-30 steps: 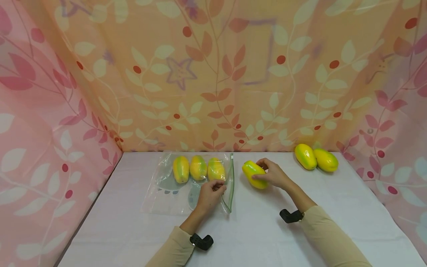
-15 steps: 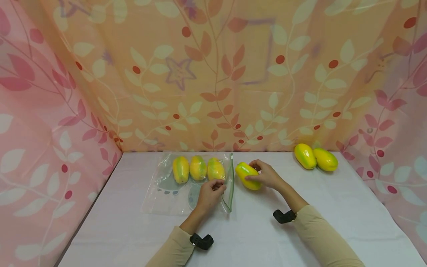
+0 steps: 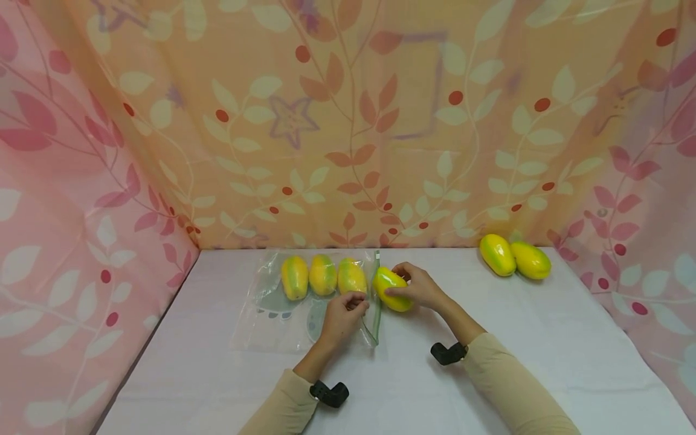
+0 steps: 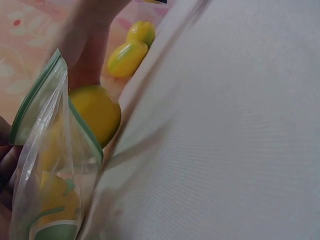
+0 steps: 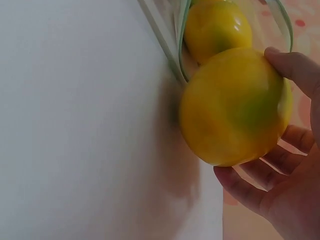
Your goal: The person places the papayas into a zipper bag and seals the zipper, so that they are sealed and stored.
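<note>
1. Nearest, the forearms are covered by beige sleeves (image 3: 280,405); a black device (image 3: 329,394) is strapped at each wrist; beneath, the table (image 3: 408,393) is spread with white cloth.
2. By the left hand (image 3: 342,317), the edge of a clear bag (image 3: 288,335) is pinched between thumb and fingers; its green-trimmed mouth is turned toward the right hand (image 3: 421,287) and is shown parted in the wrist views.
3. By that right hand, a yellow-green fruit (image 3: 388,287) is gripped, thumb on one side and fingers on the other; it is held right at the bag's mouth.
4. In the farther half of the bag, three similar fruits (image 3: 323,275) are contained, set in a row.
5. At the table's back right, two loose fruits (image 3: 497,255) are placed, touching; behind, a leaf-patterned curtain (image 3: 418,145) is hung.
</note>
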The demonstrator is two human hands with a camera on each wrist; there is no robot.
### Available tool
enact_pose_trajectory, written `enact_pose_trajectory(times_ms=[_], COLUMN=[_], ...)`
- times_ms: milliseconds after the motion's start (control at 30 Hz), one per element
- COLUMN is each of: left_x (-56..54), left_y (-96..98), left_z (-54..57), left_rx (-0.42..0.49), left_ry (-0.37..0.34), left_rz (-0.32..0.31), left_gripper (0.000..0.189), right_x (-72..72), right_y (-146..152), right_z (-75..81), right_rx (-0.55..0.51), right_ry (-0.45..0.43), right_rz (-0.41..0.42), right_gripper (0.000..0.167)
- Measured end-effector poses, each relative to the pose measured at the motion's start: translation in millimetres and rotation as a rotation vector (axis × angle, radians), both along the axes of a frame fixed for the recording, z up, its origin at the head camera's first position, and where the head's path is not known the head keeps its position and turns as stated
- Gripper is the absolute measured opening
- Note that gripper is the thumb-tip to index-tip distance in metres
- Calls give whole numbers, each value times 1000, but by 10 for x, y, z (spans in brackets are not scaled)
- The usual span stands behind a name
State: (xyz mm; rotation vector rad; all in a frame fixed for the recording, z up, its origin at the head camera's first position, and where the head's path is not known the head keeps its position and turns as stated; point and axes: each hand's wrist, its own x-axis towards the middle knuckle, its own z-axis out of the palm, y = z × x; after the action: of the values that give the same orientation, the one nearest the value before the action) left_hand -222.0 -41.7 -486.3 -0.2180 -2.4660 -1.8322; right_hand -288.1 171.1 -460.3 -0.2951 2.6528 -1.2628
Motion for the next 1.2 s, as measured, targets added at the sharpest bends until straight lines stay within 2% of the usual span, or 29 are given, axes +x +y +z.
enact_pose_trajectory(times_ms=[300,600,700,767,833,967,1200], left_x=[8,6,76,85,83,5,-2], left_y=[15,41,52,58,61,48,9], left_z=[20,-4,119,140,136,-32,-34], left_rx=[40,67,51,42,33,56,53], left_ry=[57,61,48,36,24,29,10], left_rz=[-12,-24,-34,-36,-34,-19,-1], left_gripper=[19,18,18,19,19,19,18], right_x=[-6,-25,-39,-44,-45,-38,-26], right_y=[-95,-177,-203,-212,-213,-188,-146], right_z=[-58,-88,-106,-111,-102,-57,-49], right_rx=[-3,-14,-7,0,9,7,-117], right_ry=[21,40,30,23,11,-30,-145], right_rz=[-33,-56,-68,-75,-71,-52,48], right_gripper=[59,59,59,59,60,68,80])
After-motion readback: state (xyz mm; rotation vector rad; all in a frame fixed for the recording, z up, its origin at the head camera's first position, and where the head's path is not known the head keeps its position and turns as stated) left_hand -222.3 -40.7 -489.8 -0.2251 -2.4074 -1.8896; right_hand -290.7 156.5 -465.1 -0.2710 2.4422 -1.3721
